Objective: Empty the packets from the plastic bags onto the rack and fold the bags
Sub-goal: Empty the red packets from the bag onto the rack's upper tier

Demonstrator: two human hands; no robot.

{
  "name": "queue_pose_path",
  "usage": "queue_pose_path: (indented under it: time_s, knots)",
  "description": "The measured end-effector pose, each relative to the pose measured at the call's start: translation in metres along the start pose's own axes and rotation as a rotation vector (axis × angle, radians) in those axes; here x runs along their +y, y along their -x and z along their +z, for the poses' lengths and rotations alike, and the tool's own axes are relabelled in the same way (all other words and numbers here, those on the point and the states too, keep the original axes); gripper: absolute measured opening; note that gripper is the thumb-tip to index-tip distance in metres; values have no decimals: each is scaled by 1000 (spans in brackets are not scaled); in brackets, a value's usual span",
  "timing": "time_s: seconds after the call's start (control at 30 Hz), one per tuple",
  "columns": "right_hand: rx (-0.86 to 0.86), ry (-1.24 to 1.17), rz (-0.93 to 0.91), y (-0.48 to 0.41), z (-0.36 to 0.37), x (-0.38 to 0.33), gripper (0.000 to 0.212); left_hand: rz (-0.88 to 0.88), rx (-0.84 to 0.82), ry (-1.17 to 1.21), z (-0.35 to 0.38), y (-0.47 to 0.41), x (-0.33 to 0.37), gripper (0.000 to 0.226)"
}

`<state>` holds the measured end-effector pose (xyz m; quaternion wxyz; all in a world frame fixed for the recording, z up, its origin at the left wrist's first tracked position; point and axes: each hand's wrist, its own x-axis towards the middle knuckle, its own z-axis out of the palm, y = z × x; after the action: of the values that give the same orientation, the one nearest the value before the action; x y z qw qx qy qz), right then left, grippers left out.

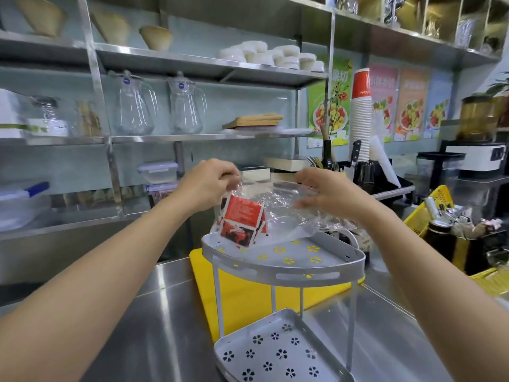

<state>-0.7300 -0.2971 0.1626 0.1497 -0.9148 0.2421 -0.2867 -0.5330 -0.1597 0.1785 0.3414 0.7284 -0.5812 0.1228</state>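
Observation:
A grey two-tier rack (283, 274) with flower-shaped holes stands on the steel counter. Above its top tier I hold a clear crumpled plastic bag (283, 208) with both hands. My left hand (205, 184) pinches the bag's left edge. My right hand (326, 193) grips its right side. Red and white packets (242, 223) hang at the bag's lower left, their bottom edges touching the top tier near its back left rim. The lower tier (275, 351) holds nothing.
A yellow cutting board (237, 293) lies under the rack on the steel counter (154, 326). A yellow basket (429, 210) of utensils and dark bottles stands at the right. Steel shelves with glass jugs (135, 106) rise behind. A stack of paper cups (360, 117) stands behind at the right.

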Motion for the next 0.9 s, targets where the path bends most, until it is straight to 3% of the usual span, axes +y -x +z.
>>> queue_pose_path:
  time_s: [0.07,0.2,0.33,0.43,0.5,0.6,0.67,0.7,0.8,0.83,0.9]
  knots:
    - [33,32,-70,-2,1,-11,8,37,118,148,1,-4,13,14]
    - [244,-61,-62,-18,-7,-18,16,-71,313,651,-5,-6,25,14]
    - [303,-58,-69,-25,-9,-18,14,-112,31,898,4,10,7,71]
    - [381,-106,-19,-28,-8,-14,16,-72,-124,934,17,31,-8,98]
    - [375,-182,59,-31,-9,-10,18,-71,-202,894,25,43,-11,118]
    - [338,-272,155,-34,-10,-4,21,-71,-267,600,44,57,2,134]
    - [351,-305,171,-36,-8,-4,17,-113,-187,513,61,60,15,129]
    - [355,-312,166,-35,-7,-7,16,-159,-118,544,69,60,20,116]
    - [308,-294,102,-33,-6,-13,17,-259,103,715,78,51,15,35]
    - [275,-258,71,-31,-8,-13,19,-260,151,699,77,46,10,24]
    - [211,-143,24,-29,-11,-11,15,-250,173,635,72,37,0,28]
